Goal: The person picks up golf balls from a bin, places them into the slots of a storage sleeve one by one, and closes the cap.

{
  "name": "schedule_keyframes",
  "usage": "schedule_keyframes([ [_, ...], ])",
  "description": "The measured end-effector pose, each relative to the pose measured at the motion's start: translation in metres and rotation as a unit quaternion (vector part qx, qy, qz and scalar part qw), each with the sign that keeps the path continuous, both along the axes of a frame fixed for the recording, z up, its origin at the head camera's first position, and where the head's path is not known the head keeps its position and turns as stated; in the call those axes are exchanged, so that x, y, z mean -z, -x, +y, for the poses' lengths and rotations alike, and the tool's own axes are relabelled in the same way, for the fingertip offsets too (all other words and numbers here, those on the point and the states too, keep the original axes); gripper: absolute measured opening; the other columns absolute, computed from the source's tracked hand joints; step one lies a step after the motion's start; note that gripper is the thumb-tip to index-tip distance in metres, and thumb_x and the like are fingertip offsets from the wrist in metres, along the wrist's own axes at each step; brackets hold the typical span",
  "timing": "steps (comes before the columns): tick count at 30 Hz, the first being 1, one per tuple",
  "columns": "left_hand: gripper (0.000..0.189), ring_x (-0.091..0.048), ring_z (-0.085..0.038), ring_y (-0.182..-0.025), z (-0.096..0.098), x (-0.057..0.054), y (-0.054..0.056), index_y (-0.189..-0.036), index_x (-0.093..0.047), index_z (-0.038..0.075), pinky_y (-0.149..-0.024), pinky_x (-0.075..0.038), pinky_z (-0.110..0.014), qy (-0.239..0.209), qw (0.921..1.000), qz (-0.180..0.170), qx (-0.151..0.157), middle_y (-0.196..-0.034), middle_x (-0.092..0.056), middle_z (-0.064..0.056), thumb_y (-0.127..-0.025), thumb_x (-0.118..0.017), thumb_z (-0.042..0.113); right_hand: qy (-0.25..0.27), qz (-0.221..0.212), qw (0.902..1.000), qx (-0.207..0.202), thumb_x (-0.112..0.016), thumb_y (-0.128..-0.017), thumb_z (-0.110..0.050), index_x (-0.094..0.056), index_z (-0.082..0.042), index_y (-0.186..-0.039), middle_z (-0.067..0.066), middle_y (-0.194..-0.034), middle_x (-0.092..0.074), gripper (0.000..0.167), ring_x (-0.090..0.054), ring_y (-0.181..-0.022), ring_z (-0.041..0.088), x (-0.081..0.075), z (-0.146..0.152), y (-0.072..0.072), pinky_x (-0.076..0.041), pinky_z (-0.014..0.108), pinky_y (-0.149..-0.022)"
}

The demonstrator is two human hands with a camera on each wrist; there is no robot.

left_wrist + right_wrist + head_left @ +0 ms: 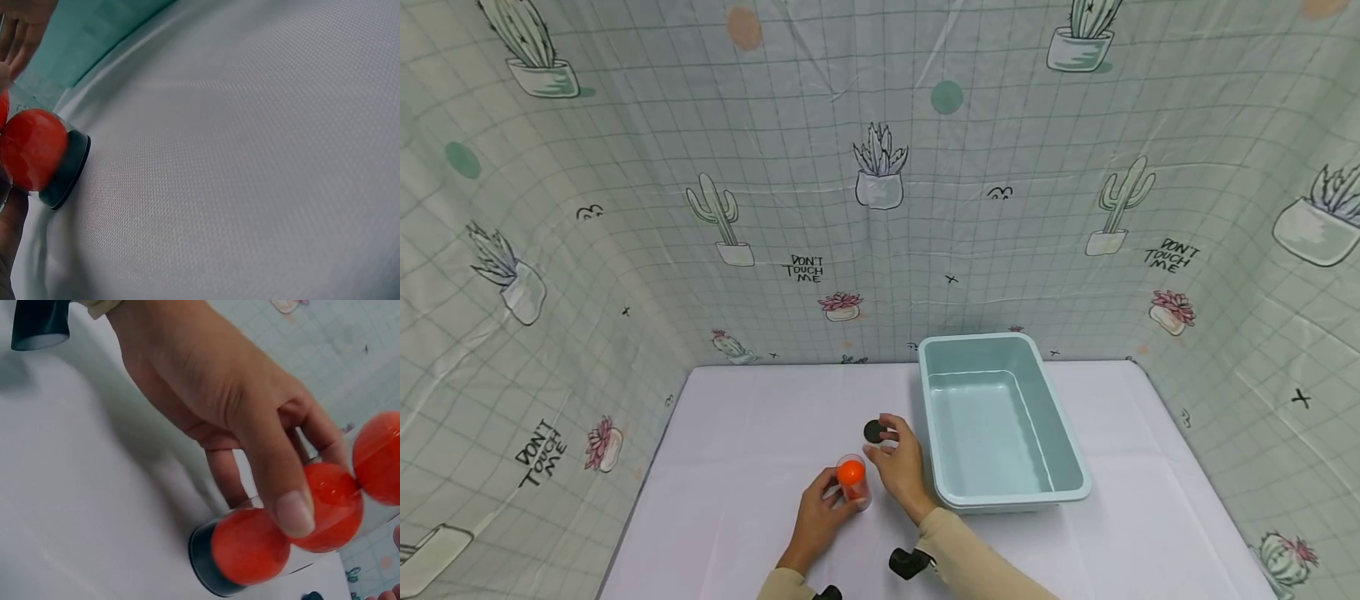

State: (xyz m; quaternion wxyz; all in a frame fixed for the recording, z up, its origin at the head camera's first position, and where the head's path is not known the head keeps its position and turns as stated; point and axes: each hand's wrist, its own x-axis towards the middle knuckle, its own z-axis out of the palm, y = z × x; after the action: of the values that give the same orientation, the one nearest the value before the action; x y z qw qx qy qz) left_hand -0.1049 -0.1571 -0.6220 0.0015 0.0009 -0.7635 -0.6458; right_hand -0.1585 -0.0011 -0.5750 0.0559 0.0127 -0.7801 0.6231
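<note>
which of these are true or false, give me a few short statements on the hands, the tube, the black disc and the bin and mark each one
1. The left hand holds the clear tube. True.
2. The pale bin stands to the left of both hands. False: it stands to their right.
3. The right hand has its fingers at the edge of the black disc. True.
4. The balls in the tube are blue. False: they are orange-red.
5. The tube has a dark base. True.
6. The black disc is inside the bin. False: it is outside, at the right hand's fingers.
</note>
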Motion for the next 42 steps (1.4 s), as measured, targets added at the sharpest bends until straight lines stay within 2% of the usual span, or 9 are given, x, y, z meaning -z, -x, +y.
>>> schedule_keyframes([
  [11, 0.046, -0.062, -0.038, -0.125, 0.002, 0.002, 0.001, -0.122, -0.065, -0.003, -0.109, -0.055, -0.041, 0.001, 1.0, -0.002, 0.001, -0.128, -0.067, -0.02, -0.083, -0.088, -0.001, -0.024, 0.008, 0.9984, 0.052, -0.084, -0.079, 0.013, -0.059, 0.008, -0.132, 0.027, -0.13, -0.065, 0.06, -0.066, -0.115, 0.047, 0.027, -0.004, 0.011, -0.059, 0.058, -0.099],
  [22, 0.045, -0.063, -0.035, -0.123, 0.002, 0.001, 0.002, -0.122, -0.065, -0.003, -0.108, -0.056, -0.039, 0.003, 1.0, 0.0, 0.005, -0.127, -0.066, -0.02, -0.083, -0.088, -0.002, -0.058, 0.01, 0.9968, 0.055, -0.085, -0.078, 0.013, -0.058, 0.007, -0.133, 0.027, -0.131, -0.065, 0.061, -0.065, -0.117, 0.045, 0.038, -0.003, 0.023, -0.059, 0.057, -0.1],
  [32, 0.045, -0.062, -0.039, -0.126, 0.0, 0.002, 0.002, -0.122, -0.064, -0.003, -0.109, -0.055, -0.041, 0.001, 1.0, -0.004, 0.006, -0.129, -0.065, -0.022, -0.083, -0.087, -0.002, -0.076, 0.002, 0.9963, 0.039, -0.083, -0.079, 0.013, -0.058, 0.007, -0.134, 0.028, -0.131, -0.065, 0.06, -0.066, -0.114, 0.044, 0.049, -0.005, 0.033, -0.059, 0.057, -0.1],
  [36, 0.046, -0.063, -0.034, -0.125, -0.001, 0.002, 0.001, -0.122, -0.064, -0.004, -0.109, -0.055, -0.038, -0.005, 0.9999, -0.009, 0.006, -0.129, -0.065, -0.022, -0.082, -0.087, -0.003, -0.09, 0.003, 0.9951, 0.04, -0.083, -0.078, 0.013, -0.059, 0.007, -0.133, 0.027, -0.129, -0.066, 0.06, -0.066, -0.113, 0.043, 0.053, -0.008, 0.035, -0.059, 0.057, -0.1],
  [42, 0.047, -0.064, -0.03, -0.121, 0.0, 0.003, 0.0, -0.123, -0.064, -0.005, -0.107, -0.056, -0.036, -0.008, 1.0, -0.001, 0.004, -0.129, -0.064, -0.023, -0.083, -0.087, -0.003, -0.125, -0.005, 0.9912, 0.044, -0.084, -0.079, 0.01, -0.061, 0.006, -0.133, 0.025, -0.132, -0.066, 0.06, -0.064, -0.119, 0.043, 0.051, -0.011, 0.037, -0.053, 0.058, -0.109],
])
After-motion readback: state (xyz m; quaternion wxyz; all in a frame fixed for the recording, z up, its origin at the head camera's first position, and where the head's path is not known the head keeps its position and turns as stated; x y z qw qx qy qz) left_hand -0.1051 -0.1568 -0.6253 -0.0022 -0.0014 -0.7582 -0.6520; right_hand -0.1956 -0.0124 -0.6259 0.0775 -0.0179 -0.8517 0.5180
